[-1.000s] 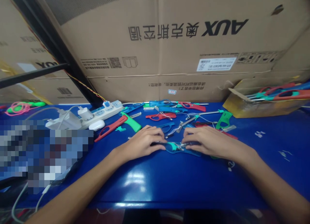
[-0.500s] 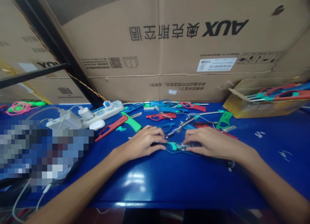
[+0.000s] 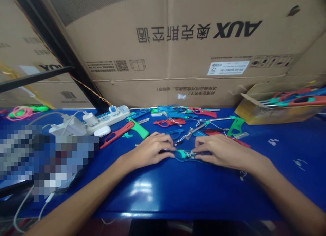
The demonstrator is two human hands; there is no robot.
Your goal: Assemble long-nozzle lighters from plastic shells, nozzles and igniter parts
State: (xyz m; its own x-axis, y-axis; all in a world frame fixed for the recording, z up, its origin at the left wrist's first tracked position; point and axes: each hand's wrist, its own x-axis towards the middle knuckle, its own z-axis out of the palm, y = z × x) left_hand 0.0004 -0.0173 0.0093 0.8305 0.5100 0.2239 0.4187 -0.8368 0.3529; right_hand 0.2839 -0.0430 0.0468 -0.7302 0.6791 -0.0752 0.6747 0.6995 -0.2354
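Lying beyond the held casing (image 3: pixel 188 159): red casing (image 3: pixel 165 122), green casing (image 3: pixel 238 122), power strip (image 3: pixel 109 119).

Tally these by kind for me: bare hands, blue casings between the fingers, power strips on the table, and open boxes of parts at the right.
Left hand and right hand: 2
Blue casing: 1
Power strip: 1
Open box: 1
Total: 5

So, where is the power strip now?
In the head view, the white power strip sits left of centre on the blue table, behind the white case.
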